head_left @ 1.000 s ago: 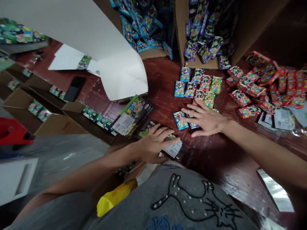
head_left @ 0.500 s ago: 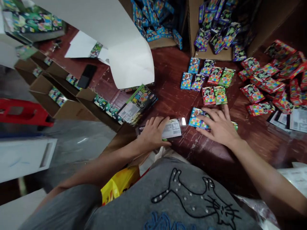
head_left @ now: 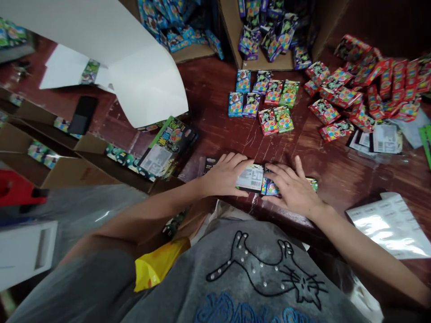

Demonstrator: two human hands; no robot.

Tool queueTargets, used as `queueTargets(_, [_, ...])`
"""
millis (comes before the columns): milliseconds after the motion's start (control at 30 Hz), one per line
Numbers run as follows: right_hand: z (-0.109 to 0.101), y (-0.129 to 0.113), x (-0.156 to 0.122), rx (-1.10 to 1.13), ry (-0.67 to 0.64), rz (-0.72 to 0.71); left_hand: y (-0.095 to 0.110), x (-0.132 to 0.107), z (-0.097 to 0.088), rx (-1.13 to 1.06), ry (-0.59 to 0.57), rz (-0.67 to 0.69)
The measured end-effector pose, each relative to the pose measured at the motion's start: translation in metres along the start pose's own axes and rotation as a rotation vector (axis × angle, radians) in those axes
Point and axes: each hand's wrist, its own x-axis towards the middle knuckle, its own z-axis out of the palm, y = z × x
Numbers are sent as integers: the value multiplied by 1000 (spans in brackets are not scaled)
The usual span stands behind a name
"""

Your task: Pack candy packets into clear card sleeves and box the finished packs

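My left hand (head_left: 227, 174) lies over a flat black printed packet (head_left: 252, 178) with a white barcode label, its thumb at the near edge and fingers over the far edge. Against the packet's right end sits a row of small candy boxes (head_left: 272, 188), blue and purple at the left and a green end showing at the right. Most of the blue box is hidden at the packet's end; I cannot tell whether it is inside or beneath. My right hand (head_left: 294, 186) covers the row, fingers along the far side and thumb along the near side.
Beyond my hands stand small groups of boxes (head_left: 251, 104). Loose red boxes (head_left: 325, 112) pile up at the right. Cartons of blue boxes (head_left: 175, 40) and purple boxes (head_left: 249, 42) are behind. Similar black packets (head_left: 168, 143) lie left, near a white sheet (head_left: 151, 85). Silvery plastic (head_left: 390, 224) rests right.
My right hand has brought the box row left against the packet, closing the gap between them. The blue box is now mostly covered. The camera view has swung right.
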Motion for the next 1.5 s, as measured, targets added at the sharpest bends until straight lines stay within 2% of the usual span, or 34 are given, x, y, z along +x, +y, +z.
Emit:
queueTargets(100, [-10,7,-10,60,42,67,1,9,0,12,-1,14])
queueTargets(200, [-18,18,-24,85,30,93,4,15,2,10,-4,14])
queueTargets(367, [-11,26,-32,166,80,64,16,23,10,0,22,-25])
queueTargets(600, [-1,14,-34,159,197,120,27,19,20,-11,111,-141])
queueTargets(833, [-4,7,-33,137,205,106,34,13,21,23,130,-142])
queueTargets(1033, [-2,-4,-39,73,332,253,41,8,28,-5,218,-241])
queueTargets(1133, [-5,2,-37,114,268,208,42,7,30,-1,214,-230])
queueTargets(1333, [-13,19,-25,229,29,-29,43,15,26,-5,85,-139])
queueTargets(1500, [-27,37,-55,140,19,40,39,23,19,11,45,-108])
